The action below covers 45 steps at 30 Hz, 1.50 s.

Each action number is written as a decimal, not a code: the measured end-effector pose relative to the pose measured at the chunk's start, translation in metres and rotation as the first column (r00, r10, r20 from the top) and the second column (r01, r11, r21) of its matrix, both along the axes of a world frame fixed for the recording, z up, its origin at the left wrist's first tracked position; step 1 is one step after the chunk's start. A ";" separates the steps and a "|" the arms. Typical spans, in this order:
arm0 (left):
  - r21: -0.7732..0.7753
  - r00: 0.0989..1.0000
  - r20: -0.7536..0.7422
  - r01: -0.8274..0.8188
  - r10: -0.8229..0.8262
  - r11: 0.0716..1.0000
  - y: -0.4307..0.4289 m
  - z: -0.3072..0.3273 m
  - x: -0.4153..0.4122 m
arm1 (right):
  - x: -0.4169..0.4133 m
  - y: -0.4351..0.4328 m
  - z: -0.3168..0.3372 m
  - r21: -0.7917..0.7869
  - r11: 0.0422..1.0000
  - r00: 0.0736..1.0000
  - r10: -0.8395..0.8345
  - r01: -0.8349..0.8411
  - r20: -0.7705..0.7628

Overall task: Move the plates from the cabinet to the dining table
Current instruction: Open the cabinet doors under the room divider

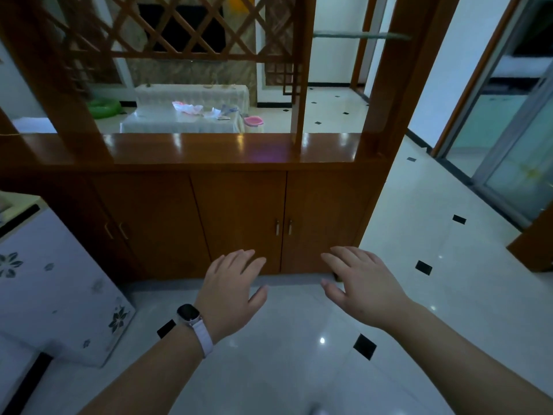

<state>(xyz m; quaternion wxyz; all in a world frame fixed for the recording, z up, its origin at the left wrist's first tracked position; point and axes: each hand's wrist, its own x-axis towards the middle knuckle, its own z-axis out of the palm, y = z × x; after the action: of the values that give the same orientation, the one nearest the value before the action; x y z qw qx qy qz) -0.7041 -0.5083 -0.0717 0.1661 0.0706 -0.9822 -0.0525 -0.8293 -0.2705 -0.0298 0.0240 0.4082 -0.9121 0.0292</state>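
Observation:
A low brown wooden cabinet [239, 217] stands straight ahead with all its doors closed. Two small metal handles [283, 226] sit side by side where the middle and right doors meet. My left hand [232, 290], with a white-strapped watch on the wrist, hovers palm down in front of the middle door, fingers spread and holding nothing. My right hand [362, 287] hovers the same way in front of the right door, also holding nothing. Neither hand touches the cabinet. No plates are visible; the cabinet's inside is hidden.
A lattice partition [191, 28] rises from the glossy cabinet top [209, 148]. Beyond it is a cloth-covered table [167, 122] with bags on it. A white flowered appliance [59, 283] stands at the left. White tiled floor [434, 235] stretches right towards glass sliding doors [520, 139].

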 end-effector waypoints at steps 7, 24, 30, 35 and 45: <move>0.006 0.999 0.044 -0.021 0.020 1.000 -0.021 -0.021 -0.070 | -0.077 -0.027 -0.037 -0.017 1.000 0.999 0.003 -0.002 0.032; -0.015 0.984 0.133 -0.113 0.114 0.993 -0.065 -0.025 -0.285 | -0.312 -0.082 -0.070 -0.031 0.997 0.985 0.079 -0.075 0.156; 0.016 0.980 0.160 -0.123 0.119 0.992 -0.080 -0.040 -0.320 | -0.344 -0.099 -0.085 -0.010 0.996 0.976 0.088 -0.088 0.199; 0.017 0.975 0.195 -0.110 0.105 0.994 -0.118 -0.063 -0.346 | -0.373 -0.127 -0.106 0.007 0.997 0.970 0.070 -0.074 0.233; 0.534 0.957 0.287 -0.200 0.046 0.822 -0.184 -0.172 -0.419 | -0.437 -0.195 -0.179 -0.076 0.937 0.677 -0.188 0.340 0.711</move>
<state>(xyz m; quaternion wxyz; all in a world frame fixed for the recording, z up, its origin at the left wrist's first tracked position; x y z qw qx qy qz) -1.1236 -0.6924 -0.2441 0.0104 0.1861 -0.9303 -0.3159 -1.2667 -0.4654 -0.2092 -0.2743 0.2257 -0.8954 0.2685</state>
